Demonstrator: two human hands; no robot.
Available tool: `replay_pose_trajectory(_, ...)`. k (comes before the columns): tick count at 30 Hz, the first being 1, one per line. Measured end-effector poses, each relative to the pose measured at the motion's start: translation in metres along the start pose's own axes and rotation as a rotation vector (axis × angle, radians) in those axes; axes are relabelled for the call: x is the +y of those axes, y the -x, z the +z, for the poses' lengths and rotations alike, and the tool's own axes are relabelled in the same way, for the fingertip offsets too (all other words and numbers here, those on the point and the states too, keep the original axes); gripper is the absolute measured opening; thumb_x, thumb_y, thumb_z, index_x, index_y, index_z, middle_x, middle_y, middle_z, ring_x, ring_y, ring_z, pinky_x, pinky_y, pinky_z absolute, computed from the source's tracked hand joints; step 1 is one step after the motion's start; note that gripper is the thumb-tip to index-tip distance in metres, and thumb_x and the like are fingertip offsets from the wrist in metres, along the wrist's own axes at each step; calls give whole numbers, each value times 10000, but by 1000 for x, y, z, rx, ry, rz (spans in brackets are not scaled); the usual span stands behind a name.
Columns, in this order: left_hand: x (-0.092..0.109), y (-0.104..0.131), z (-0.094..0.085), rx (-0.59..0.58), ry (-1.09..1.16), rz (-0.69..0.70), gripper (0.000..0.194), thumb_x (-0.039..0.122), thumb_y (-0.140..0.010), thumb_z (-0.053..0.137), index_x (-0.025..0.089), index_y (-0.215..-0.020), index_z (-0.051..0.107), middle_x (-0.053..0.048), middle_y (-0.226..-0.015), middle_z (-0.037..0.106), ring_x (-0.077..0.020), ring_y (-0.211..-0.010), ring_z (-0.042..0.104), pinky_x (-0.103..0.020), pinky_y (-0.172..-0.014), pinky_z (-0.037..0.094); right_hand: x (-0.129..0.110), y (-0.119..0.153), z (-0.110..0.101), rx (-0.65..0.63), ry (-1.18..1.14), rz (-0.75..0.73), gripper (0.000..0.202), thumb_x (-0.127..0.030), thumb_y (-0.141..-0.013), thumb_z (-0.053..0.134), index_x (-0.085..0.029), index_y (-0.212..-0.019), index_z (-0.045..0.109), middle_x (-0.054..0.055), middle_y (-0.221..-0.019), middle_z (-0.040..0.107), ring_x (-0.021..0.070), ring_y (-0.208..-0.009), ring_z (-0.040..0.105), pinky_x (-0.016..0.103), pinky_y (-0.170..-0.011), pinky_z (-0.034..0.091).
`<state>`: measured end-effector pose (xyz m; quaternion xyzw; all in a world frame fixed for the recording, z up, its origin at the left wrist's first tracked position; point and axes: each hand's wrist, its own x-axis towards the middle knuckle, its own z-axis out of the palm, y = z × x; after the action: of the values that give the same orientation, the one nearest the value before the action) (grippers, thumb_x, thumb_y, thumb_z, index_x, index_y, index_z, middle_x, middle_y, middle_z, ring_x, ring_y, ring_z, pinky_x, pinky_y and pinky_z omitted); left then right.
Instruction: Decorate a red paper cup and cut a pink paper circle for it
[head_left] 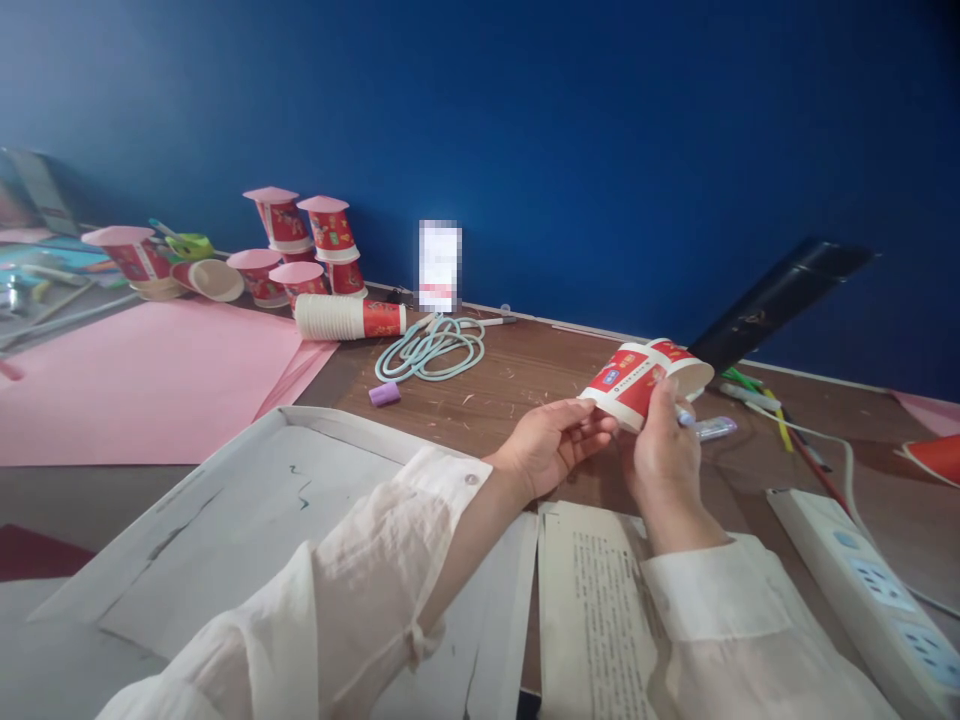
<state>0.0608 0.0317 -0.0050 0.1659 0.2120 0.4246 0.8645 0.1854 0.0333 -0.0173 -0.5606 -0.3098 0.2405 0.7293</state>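
Observation:
A red and white paper cup (619, 385) is tilted between my two hands, above the brown table. My left hand (559, 440) pinches its lower white rim with thumb and fingertips. My right hand (667, 455) grips the other side, thumb pressed on the printed wall. Right behind it is a second red paper cup (679, 362), its open mouth facing right; whether the two cups are joined I cannot tell. A clear pen-like tube (712, 429) with a purple end sticks out beside my right fingers; whether it is held or lying is unclear.
Red cups with pink paper cone tops (326, 225) stand at the back left, near a lying stack of cups (349, 317). A coiled cable (431, 347), purple cap (384, 394), power strip (870, 590), printed paper (592, 610) and white box lid (247, 520) surround my arms.

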Motion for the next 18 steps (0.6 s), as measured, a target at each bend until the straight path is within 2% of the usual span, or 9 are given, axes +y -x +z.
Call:
replay_pose_trajectory(4,-2,2,3,-9,-74,4,120,104,-878,595,82,-838,705,-83,-802,712,-120,-780,677,-219,-763,528,0,-2,-3,3,123,-11,572,-715,-811,554,-183,-1016,594,10,-805,655,154,-661,623,282,-584,474)
replay_pose_trajectory(8,-4,1,3,-27,-110,22,72,117,-845,656,85,-845,720,-76,-827,716,-111,-782,669,-229,-799,507,-1,-3,-6,2,212,-57,550,-714,-827,530,-189,-983,579,5,-778,634,156,-651,601,295,-598,457)
replay_pose_trajectory(11,-6,1,2,-57,-133,29,91,142,-781,742,91,-854,723,-60,-820,710,-96,-752,655,-231,-824,491,2,-5,-9,15,257,-133,541,-705,-821,545,-188,-976,574,19,-844,631,174,-750,617,318,-675,475)
replay_pose_trajectory(15,-9,2,4,-34,-170,31,128,193,-745,782,113,-819,714,-43,-797,707,-101,-724,652,-242,-805,496,10,-7,-11,-1,314,-218,539,-691,-819,561,-183,-996,589,52,-978,630,209,-915,627,375,-814,491)
replay_pose_trajectory(18,-8,1,4,-20,-128,133,113,202,-777,750,100,-803,709,-58,-782,707,-114,-751,661,-239,-804,502,11,-6,-10,-30,321,-204,499,-654,-853,542,-190,-1035,578,62,-982,638,210,-869,642,398,-785,512)
